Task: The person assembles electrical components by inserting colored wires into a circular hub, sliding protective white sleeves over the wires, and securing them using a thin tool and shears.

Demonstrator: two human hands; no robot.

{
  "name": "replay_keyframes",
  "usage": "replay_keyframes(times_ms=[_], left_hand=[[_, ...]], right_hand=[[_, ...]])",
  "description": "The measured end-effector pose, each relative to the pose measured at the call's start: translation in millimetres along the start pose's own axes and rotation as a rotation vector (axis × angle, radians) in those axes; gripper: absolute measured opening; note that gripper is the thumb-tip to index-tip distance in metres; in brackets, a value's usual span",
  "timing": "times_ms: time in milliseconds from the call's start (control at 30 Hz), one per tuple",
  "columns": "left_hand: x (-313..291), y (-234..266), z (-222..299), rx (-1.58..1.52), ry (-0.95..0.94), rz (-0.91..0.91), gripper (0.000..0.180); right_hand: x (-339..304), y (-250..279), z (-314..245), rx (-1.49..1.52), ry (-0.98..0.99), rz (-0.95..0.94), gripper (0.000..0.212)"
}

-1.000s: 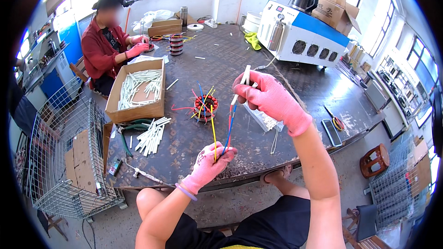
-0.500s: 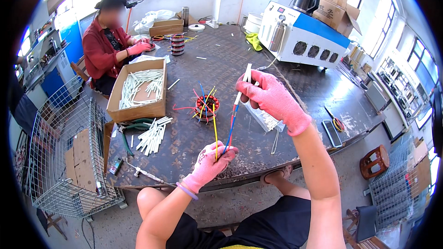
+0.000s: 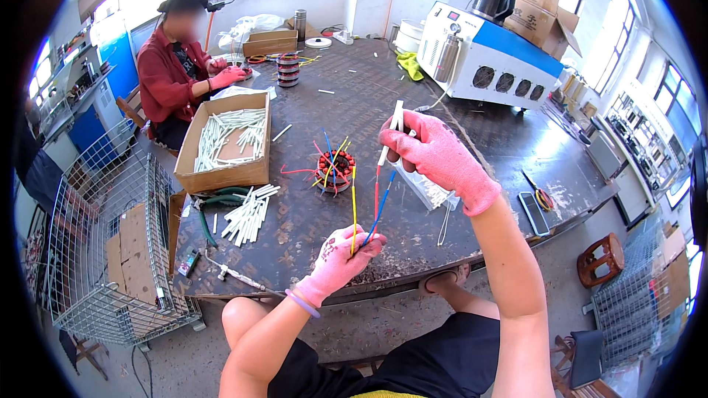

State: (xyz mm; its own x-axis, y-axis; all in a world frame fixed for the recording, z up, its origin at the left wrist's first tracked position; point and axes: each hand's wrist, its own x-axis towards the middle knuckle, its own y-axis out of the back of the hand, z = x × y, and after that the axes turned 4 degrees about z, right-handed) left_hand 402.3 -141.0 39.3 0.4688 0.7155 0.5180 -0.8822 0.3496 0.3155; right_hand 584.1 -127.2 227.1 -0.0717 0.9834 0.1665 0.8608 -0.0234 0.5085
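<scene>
Both my hands wear pink gloves. My left hand [image 3: 341,258] pinches the ends of a red, a blue and a yellow wire [image 3: 377,203] near the table's front edge. My right hand [image 3: 435,155] is raised above the table and grips a white sleeve tube [image 3: 391,133] that sits over the upper end of the red wire. The yellow wire runs back to a round coil part [image 3: 335,170] with several coloured leads, which lies on the dark table [image 3: 354,96] just beyond my hands.
A cardboard box of white tubes [image 3: 227,144] and a loose pile of tubes [image 3: 249,211] lie to the left. A seated person in red [image 3: 177,74] works at the far left corner. A blue-white machine [image 3: 493,59] stands at back right. A wire cage [image 3: 110,243] stands left of the table.
My right hand has slid the white tube a little further down along the wire. My left hand keeps its hold on the wire ends.
</scene>
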Motion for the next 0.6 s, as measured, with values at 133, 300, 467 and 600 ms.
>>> replay_keyframes(times_ms=[133, 300, 467, 600], left_hand=[[0.0, 0.7, -1.1, 0.027, -0.003, -0.011, 0.016], [-0.8, 0.3, -1.4, 0.003, 0.004, -0.012, 0.018], [-0.4, 0.1, -2.2, 0.027, -0.026, 0.001, 0.018], [-0.2, 0.0, 0.9, 0.0, -0.005, 0.007, 0.018]], right_hand=[[1.1, -1.2, 0.0, -0.038, -0.002, 0.019, 0.019], [1.2, 0.2, -0.9, -0.077, -0.019, 0.031, 0.03], [-0.1, -0.1, -1.5, -0.09, -0.002, 0.07, 0.03], [-0.4, 1.3, 1.3, -0.116, 0.035, 0.105, 0.03]])
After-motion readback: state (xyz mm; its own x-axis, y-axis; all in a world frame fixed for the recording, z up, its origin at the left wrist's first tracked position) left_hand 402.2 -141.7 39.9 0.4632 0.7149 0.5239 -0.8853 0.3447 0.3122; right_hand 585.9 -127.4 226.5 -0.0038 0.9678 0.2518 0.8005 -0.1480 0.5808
